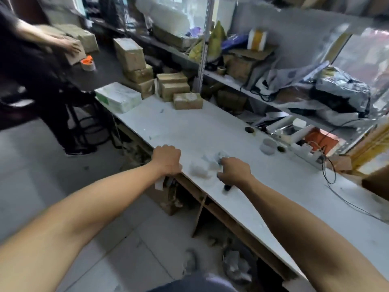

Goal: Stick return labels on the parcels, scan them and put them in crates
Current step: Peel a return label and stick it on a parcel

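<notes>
The right hand (234,171) is gripping a dark scanner (227,187) near the desk (210,127) front edge; the left hand (167,160) is curling over that edge, seemingly pinching a white label (159,183). Parcels (188,100) are sitting at the far end, so one should be fetched before labelling.

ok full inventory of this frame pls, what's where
worktable: one, white, centre
brown boxes: several, stacked at the table's far end
white box: one, green print, far left corner
crumpled wrap: whitish, between the hands
tape roll: one, orange dispenser, dark bench far left
round tub: one, grey, table's back edge
shelves: cluttered, bags and cables
other person: dark clothes, far left
left hand: grips the table edge
right hand: curled round a dark tool
</notes>
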Tool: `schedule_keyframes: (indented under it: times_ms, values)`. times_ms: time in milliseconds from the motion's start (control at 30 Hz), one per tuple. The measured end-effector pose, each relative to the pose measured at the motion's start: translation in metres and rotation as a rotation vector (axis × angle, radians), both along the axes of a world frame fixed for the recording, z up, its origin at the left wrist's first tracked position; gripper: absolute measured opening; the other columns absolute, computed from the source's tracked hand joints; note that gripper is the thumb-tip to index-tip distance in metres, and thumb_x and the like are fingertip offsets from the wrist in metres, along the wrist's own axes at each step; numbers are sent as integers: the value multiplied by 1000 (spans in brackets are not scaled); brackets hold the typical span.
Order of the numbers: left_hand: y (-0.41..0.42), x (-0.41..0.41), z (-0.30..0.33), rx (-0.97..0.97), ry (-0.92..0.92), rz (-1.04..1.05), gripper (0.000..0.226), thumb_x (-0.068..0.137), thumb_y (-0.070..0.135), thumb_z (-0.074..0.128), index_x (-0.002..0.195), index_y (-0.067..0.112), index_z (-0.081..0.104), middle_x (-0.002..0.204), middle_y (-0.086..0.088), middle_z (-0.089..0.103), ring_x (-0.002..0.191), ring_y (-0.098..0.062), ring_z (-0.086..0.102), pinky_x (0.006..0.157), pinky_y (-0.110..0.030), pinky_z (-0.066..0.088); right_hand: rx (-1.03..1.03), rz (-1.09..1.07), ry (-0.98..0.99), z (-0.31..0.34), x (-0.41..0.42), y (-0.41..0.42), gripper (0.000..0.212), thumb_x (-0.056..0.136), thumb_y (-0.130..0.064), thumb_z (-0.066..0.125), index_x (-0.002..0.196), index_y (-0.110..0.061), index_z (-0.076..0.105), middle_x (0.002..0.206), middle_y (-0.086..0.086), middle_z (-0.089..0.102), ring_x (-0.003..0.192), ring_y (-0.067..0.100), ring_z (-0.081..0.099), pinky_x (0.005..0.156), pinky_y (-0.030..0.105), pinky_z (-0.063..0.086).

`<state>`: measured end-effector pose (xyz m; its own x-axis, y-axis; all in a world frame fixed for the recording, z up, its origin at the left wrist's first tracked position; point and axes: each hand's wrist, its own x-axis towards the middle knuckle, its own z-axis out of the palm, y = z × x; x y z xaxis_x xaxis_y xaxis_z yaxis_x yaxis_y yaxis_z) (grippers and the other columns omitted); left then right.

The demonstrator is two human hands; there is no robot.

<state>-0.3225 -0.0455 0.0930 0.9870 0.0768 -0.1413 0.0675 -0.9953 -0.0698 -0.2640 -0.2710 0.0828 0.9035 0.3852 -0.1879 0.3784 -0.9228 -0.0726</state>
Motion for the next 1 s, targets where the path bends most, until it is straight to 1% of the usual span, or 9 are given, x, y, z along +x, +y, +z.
schedule_keyframes:
  times_ms: [100,167,267,433,533,600,733,900,1000]
  values:
    - [32,24,-10,-45,4,46,40,90,34,53,125,16,62,118,-3,63,108,-26,59,83,-36,46,11,55,2,-6,38,40,34,91,-31,58,122,-16,57,115,6,64,101,27,60,75,34,46]
    - [53,48,-17,-49,-2,58,42,90,33,53,127,16,62,119,-4,63,110,-26,59,87,-37,47,20,85,-2,-9,66,67,37,92,-32,58,126,-16,56,117,6,64,104,28,60,77,35,46]
    - [83,94,-22,-56,-16,70,40,91,30,52,127,15,61,118,-4,63,110,-27,57,88,-37,45,36,118,-12,-14,115,107,38,93,-34,58,127,-16,56,120,6,64,107,28,59,80,36,45]
    - [133,182,-15,-51,-40,71,39,92,33,52,125,16,61,119,-4,63,111,-27,57,81,-36,39,57,93,13,-10,201,161,39,94,-37,58,127,-17,57,123,5,62,109,27,59,78,34,43]
    - [165,224,-7,-70,-88,96,37,91,34,53,121,16,64,116,-3,64,108,-26,59,79,-34,43,67,90,9,1,248,190,41,96,-39,58,130,-18,56,126,5,62,111,27,59,77,34,43]
    - [185,244,-3,-117,-99,147,36,90,35,54,118,15,65,115,-2,65,106,-26,60,82,-35,49,77,86,12,7,271,208,41,96,-39,58,131,-18,55,125,5,62,110,27,59,77,34,43]
    - [225,271,3,-198,-113,251,35,90,36,55,116,15,66,114,-1,65,106,-26,61,82,-37,53,82,115,33,11,308,250,40,95,-39,58,129,-18,57,126,5,62,110,26,59,82,36,49]
    - [285,299,4,-282,-138,355,35,90,37,55,115,15,66,115,-1,67,106,-25,61,84,-38,54,110,150,18,16,343,311,42,94,-39,59,130,-18,57,126,5,62,114,27,59,76,33,42]
    - [327,324,6,-290,-144,398,34,91,38,54,115,17,66,117,-1,66,107,-25,61,82,-36,52,138,147,55,18,365,351,41,91,-38,59,127,-18,58,121,4,63,110,27,59,78,34,46]
